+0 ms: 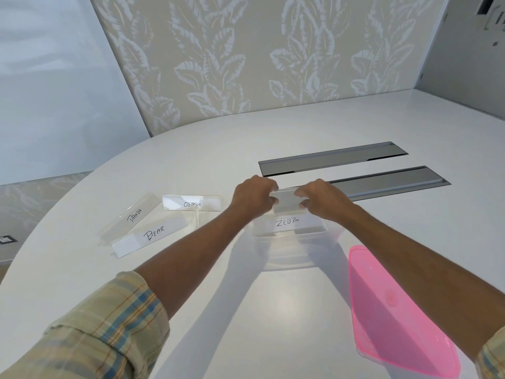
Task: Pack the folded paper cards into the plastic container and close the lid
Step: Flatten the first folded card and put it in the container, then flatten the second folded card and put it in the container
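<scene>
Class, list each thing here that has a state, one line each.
plastic container: open, lid off.
pink lid: lying on the table, right of the container.
ZEBRA card: inside the container.
held card: pinched by left hand and right hand, over the container.
PANDA card: on the table, unpacked.
BEAR card: on the table, unpacked.
OSTRICH card: on the table, unpacked.

Pale yellow plaid left sleeve (90,332), blue and orange stripes, cuff turned back on the forearm, right sleeve (493,354) same plaid, only a corner visible near right, left grip (252,196) and right grip (322,199) bare
</scene>
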A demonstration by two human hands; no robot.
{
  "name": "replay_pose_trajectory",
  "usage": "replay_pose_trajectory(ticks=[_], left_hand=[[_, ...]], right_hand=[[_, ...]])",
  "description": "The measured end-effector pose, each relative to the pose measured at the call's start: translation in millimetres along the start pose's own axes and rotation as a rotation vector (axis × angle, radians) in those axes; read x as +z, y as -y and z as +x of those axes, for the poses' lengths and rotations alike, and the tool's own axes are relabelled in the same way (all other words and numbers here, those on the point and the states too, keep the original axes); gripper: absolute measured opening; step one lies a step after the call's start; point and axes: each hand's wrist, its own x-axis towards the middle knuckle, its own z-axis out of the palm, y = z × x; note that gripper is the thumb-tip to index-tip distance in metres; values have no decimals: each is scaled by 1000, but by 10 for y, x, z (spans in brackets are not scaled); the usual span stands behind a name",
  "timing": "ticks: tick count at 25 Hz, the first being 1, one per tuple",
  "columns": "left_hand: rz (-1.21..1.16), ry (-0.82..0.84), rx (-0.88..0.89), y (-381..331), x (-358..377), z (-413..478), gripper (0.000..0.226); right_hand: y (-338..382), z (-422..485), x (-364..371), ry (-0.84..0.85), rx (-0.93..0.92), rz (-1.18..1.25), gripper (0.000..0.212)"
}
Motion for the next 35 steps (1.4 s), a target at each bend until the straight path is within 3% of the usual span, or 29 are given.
replay_pose_trajectory(ticks=[1, 3, 8, 15, 19, 23, 31, 35], left_hand=[[-29, -44, -15, 67, -106, -37, 36], [-59, -117, -55, 246, -300, -133, 32], [-80, -134, -146, 868, -549, -383, 29], [100, 141, -85, 1601, -387, -663, 52], [201, 295, 33, 1860, -210, -771, 67], [261, 339, 99, 2031, -109, -772, 70], [244, 340, 196, 2140, 38, -656, 66], [242, 342, 246, 2163, 28, -577, 56]], right_hand=[[40, -17, -55, -40, 7, 23, 2], [192, -44, -154, -149, 16, 57, 22], [886, -128, -335, -335, -61, 210, 15], [2019, -261, -4, -185, -53, 503, 21], [2477, -259, 437, -62, 39, 496, 29], [2725, -184, 816, 62, 195, 425, 41], [2927, -72, 1194, -7, 308, 317, 53], [2957, -38, 1194, -46, 326, 200, 36]])
